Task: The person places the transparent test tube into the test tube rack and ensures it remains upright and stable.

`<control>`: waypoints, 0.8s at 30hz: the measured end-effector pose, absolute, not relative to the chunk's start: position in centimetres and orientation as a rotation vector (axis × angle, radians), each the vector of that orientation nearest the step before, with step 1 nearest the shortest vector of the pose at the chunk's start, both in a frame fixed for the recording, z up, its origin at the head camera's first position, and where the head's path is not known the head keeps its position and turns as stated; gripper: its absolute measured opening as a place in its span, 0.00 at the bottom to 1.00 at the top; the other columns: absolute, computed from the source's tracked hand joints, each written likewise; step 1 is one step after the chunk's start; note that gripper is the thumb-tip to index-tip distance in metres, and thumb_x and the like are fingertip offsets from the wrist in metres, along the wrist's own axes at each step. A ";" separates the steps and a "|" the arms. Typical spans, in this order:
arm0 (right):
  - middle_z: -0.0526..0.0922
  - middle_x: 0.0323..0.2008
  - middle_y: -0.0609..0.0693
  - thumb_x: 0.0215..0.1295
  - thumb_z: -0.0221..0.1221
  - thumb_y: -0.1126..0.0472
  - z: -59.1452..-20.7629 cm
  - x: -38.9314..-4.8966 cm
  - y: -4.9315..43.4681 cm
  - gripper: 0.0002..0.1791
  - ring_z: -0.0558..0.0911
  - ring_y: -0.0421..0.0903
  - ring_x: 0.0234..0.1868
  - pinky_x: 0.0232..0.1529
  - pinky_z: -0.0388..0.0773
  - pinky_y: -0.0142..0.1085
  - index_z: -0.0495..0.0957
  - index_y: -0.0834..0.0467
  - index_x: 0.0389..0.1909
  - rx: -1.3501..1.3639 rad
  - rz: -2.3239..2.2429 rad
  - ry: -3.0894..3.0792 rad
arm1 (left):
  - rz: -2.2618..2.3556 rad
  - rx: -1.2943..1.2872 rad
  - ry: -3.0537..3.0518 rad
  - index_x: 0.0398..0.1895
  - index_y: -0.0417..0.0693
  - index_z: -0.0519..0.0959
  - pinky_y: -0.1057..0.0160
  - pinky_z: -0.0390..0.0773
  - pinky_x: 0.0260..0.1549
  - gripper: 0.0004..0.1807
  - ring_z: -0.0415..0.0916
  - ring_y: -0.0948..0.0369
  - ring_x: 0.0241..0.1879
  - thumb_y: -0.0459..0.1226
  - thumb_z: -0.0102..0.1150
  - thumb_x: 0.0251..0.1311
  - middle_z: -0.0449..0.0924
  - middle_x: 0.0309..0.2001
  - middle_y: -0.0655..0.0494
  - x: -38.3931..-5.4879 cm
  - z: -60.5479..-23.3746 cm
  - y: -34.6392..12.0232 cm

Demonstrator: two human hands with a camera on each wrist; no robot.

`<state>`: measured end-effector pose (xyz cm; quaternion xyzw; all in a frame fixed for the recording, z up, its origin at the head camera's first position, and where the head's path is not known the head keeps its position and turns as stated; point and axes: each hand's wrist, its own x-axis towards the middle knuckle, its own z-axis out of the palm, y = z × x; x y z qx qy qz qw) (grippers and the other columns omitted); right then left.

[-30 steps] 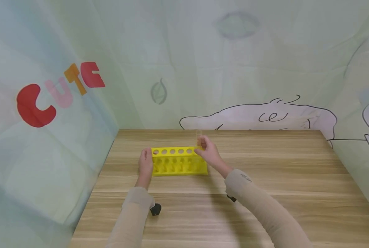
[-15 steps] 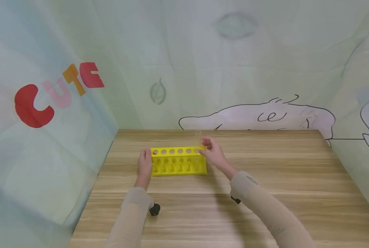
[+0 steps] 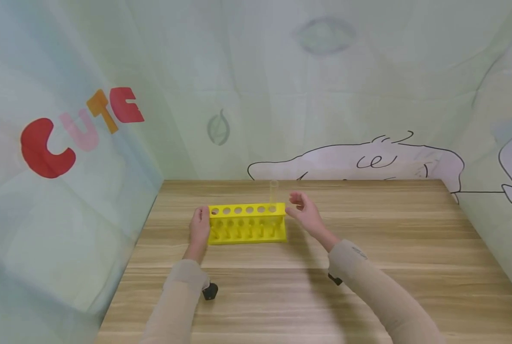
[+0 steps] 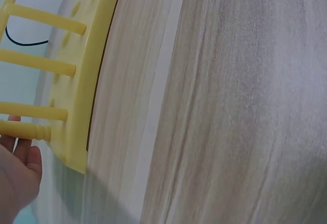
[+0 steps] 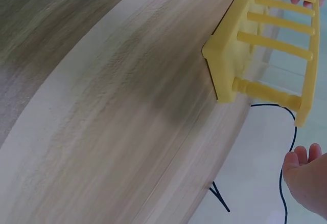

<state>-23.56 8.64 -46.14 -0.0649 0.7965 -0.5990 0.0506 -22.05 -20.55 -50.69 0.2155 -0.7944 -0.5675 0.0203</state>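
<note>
A yellow test tube rack [image 3: 247,241] stands on the table, with a row of round holes along its top. One clear test tube [image 3: 274,192] stands upright at the rightmost hole. My left hand [image 3: 200,225] grips the rack's left end. In the left wrist view that hand [image 4: 18,175] has its fingers behind the rack's end post [image 4: 23,130]. My right hand [image 3: 308,216] is just to the right of the rack, fingers loosely bent and holding nothing. In the right wrist view a gap separates this hand [image 5: 309,178] from the rack [image 5: 225,55].
The wood-grain table [image 3: 389,267] reaches back to a printed cloth backdrop [image 3: 324,105]. Another cloth wall with coloured letters [image 3: 49,148] borders the left side. A small black device [image 3: 210,291] sits at the left wrist, and another [image 3: 335,279] at the right.
My right hand has let go of the test tube and drawn away to the right. The tube stays standing in the rack. My left hand keeps its hold on the rack's left end.
</note>
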 end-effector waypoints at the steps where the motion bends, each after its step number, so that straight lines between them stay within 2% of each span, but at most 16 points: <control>1: 0.71 0.52 0.59 0.55 0.56 0.67 -46.3 -23.6 8.7 0.24 0.68 0.54 0.55 0.59 0.62 0.46 0.64 0.62 0.53 -0.189 -1.831 2.423 | -1.750 0.665 -2.468 0.57 0.48 0.62 0.53 0.65 0.53 0.27 0.62 0.55 0.49 0.55 0.30 0.64 0.66 0.55 0.48 -22.1 -50.7 -20.6; 6: 0.71 0.52 0.59 0.56 0.56 0.66 -47.0 -23.7 9.3 0.23 0.69 0.53 0.54 0.58 0.63 0.47 0.63 0.63 0.54 -0.186 -1.825 2.447 | -1.749 0.688 -2.467 0.59 0.50 0.61 0.52 0.63 0.55 0.30 0.62 0.53 0.55 0.58 0.30 0.62 0.64 0.58 0.48 -22.1 -51.0 -20.8; 11: 0.71 0.51 0.59 0.56 0.56 0.66 -47.1 -23.7 9.7 0.22 0.69 0.54 0.54 0.57 0.64 0.47 0.64 0.62 0.53 -0.171 -1.831 2.464 | -1.809 0.691 -2.465 0.63 0.51 0.57 0.52 0.56 0.61 0.36 0.54 0.53 0.63 0.63 0.26 0.58 0.58 0.64 0.51 -21.9 -51.0 -21.2; 17: 0.71 0.51 0.60 0.57 0.55 0.66 -47.2 -23.5 10.6 0.20 0.70 0.54 0.54 0.56 0.64 0.47 0.65 0.62 0.52 -0.149 -1.855 2.468 | -1.779 0.632 -2.411 0.58 0.47 0.61 0.52 0.60 0.58 0.30 0.61 0.52 0.58 0.57 0.27 0.64 0.64 0.57 0.46 -21.5 -50.8 -22.2; 21: 0.71 0.51 0.61 0.58 0.54 0.65 -47.5 -23.4 11.4 0.19 0.70 0.54 0.54 0.56 0.65 0.46 0.65 0.63 0.51 -0.122 -1.841 2.478 | -1.697 0.668 -2.458 0.57 0.48 0.61 0.52 0.63 0.54 0.31 0.64 0.51 0.53 0.59 0.26 0.62 0.68 0.52 0.46 -21.3 -51.2 -23.3; 24: 0.70 0.52 0.62 0.60 0.53 0.65 -47.6 -23.3 12.0 0.19 0.69 0.54 0.54 0.56 0.65 0.46 0.65 0.64 0.52 -0.112 -1.819 2.492 | -1.644 0.701 -2.508 0.58 0.48 0.60 0.52 0.64 0.53 0.34 0.65 0.51 0.53 0.61 0.24 0.60 0.69 0.52 0.46 -20.9 -51.4 -23.9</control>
